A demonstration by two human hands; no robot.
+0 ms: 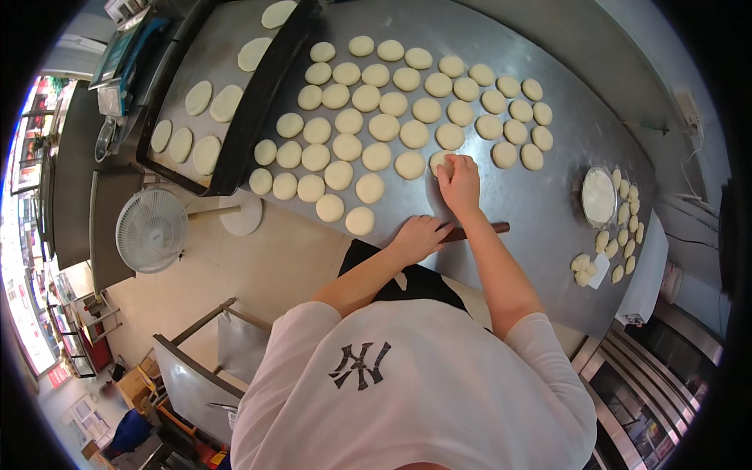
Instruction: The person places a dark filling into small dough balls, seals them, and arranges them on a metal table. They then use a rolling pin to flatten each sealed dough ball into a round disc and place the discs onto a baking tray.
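My right hand [460, 185] reaches over the steel worktable [529, 264], its thumb and fingertips on the near edge of a flattened dough round [438, 160]. Part of that round is hidden under the fingers. At the table's front edge, my left hand [418, 238] rests with its fingers over one end of a dark wooden rolling pin [500, 228]. My right forearm passes above the pin and covers part of it. Many pale dough rounds [384, 127] lie in loose rows beyond and to the left of my hands.
A black-rimmed baking tray [258, 111] at the left holds several flatter dough discs [225, 104]. To the right stand a bowl of white flour [599, 197], small dough pieces [623, 212] and a white scraper [599, 271]. A fan [151, 230] stands on the floor left.
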